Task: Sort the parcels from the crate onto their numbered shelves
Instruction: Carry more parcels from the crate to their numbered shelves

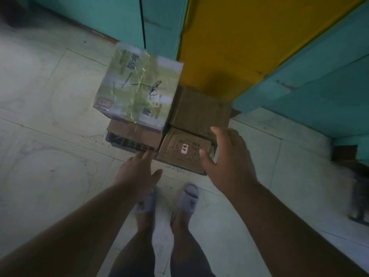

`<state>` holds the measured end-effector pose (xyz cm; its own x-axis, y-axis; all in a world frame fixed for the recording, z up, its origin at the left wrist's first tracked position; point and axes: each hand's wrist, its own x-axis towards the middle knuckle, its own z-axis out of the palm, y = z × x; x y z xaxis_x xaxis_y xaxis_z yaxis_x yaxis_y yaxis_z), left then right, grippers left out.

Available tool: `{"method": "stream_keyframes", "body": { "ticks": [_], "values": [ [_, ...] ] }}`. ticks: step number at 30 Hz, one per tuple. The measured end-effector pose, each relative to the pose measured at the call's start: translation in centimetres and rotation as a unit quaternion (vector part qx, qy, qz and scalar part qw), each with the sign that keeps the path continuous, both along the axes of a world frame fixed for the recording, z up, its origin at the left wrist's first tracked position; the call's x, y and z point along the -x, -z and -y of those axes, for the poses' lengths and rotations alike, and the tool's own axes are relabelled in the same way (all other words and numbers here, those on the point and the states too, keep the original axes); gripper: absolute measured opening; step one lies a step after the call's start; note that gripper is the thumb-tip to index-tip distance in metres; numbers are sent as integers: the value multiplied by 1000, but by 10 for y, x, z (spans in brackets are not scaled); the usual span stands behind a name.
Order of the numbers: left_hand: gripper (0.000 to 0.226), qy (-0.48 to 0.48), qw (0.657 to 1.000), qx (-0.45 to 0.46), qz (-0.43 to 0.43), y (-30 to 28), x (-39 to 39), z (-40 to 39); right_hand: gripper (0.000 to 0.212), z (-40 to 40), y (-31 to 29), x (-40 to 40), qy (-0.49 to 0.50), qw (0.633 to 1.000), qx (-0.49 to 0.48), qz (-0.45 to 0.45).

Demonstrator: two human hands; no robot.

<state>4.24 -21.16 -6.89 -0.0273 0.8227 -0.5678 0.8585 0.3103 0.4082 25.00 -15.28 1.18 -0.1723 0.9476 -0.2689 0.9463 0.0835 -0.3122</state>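
Note:
A dark crate [127,143] stands on the floor and holds several cardboard parcels. A tall parcel wrapped in shiny tape [137,86] with black handwriting stands highest, at the left. Beside it lies a plain brown parcel [199,110]. In front of that one sits a small brown parcel [182,150] with a white and red label. My left hand [137,172] hovers open just before the crate's near edge. My right hand [229,158] is spread open over the right side of the small parcel, holding nothing.
Teal cabinet panels [155,27] and a yellow panel [239,37] rise behind the crate. A teal ledge [319,96] runs along the right. My feet in grey slippers [189,196] stand on pale floor tiles. Dark blurred objects [359,196] sit at the right edge.

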Motion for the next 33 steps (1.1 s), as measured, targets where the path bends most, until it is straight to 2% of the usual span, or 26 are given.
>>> {"method": "stream_keyframes", "body": {
  "ticks": [4, 8, 11, 14, 18, 20, 23, 25, 26, 28, 30, 33],
  "values": [
    [60, -57, 998, 34, 14, 62, -9, -10, 59, -9, 78, -9, 3, 998, 52, 36],
    [50, -83, 993, 48, 61, 102, -20, -16, 61, -12, 139, -17, 19, 986, 144, 79],
    [43, -137, 983, 41, 114, 113, -27, -15, 62, -4, 163, -16, 49, 977, 205, 33],
    [42, -176, 973, 15, 150, 96, -35, -6, 57, 7, 158, -19, 84, 979, 184, -35],
    [29, -243, 951, 5, 193, 36, -37, 8, 54, 18, 97, -30, 83, 987, 123, -66],
    [20, -301, 933, -6, 197, -14, -37, 10, 62, 25, 45, -34, 61, 988, 106, -90],
    [33, -371, 913, -36, 168, -96, -35, 9, 95, 36, -47, -36, 14, 985, 112, -134],
    [43, -378, 910, -46, 164, -150, -29, 9, 116, 44, -106, -41, -49, 985, 98, -133],
    [49, -374, 911, -41, 171, -175, -26, 8, 120, 47, -131, -45, -78, 986, 80, -121],
    [56, -369, 910, -33, 186, -219, -24, 6, 113, 50, -171, -52, -99, 989, 40, -98],
    [51, -387, 891, -24, 236, -254, -23, 6, 96, 50, -203, -58, -68, 992, 1, -103],
    [48, -368, 860, 1, 354, -297, -24, 11, 81, 47, -242, -60, 34, 983, -12, -180]
  ]
}}
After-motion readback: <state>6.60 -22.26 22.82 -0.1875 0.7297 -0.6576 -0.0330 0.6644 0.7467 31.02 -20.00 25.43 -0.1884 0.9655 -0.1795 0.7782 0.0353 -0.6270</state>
